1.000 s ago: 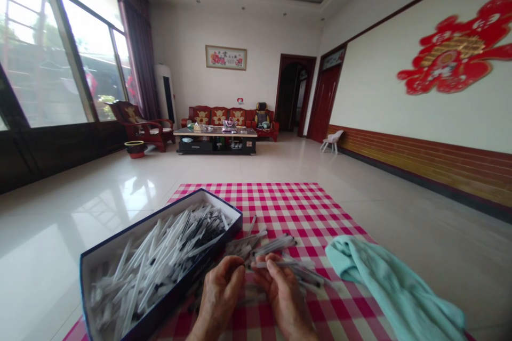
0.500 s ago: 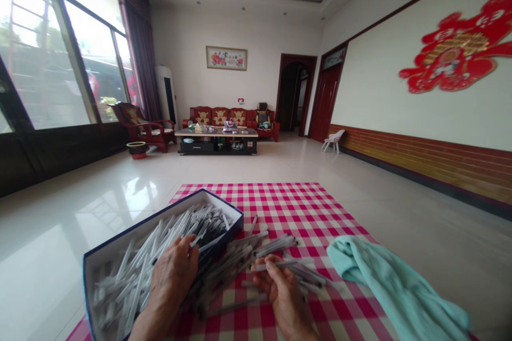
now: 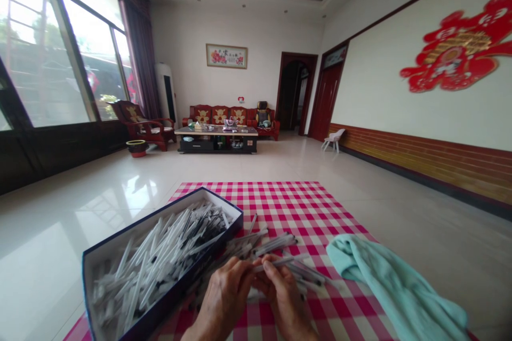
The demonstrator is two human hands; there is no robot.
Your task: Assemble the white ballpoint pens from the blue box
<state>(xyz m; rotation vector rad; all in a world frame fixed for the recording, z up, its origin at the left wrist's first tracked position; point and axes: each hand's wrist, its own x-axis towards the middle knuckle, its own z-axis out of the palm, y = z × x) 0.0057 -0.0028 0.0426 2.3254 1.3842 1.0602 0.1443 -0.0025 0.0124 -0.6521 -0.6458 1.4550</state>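
Note:
My left hand (image 3: 224,298) and my right hand (image 3: 282,293) are close together over a red-and-white checked cloth (image 3: 304,208). Their fingers pinch a thin clear plastic pen (image 3: 278,262) from either side. To the left, a white box with a dark blue rim (image 3: 140,219) is packed with clear plastic pens (image 3: 160,256), some with dark tips. More loose pens (image 3: 276,245) lie on the cloth just beyond and under my hands.
A crumpled teal towel (image 3: 384,282) lies on the cloth to the right. Beyond the cloth stretches a shiny tiled floor, with a low coffee table (image 3: 216,138) and a red wooden sofa (image 3: 228,116) at the far wall.
My left hand has come out of the box and moved right, joining my right hand on the pen. My right hand has barely moved.

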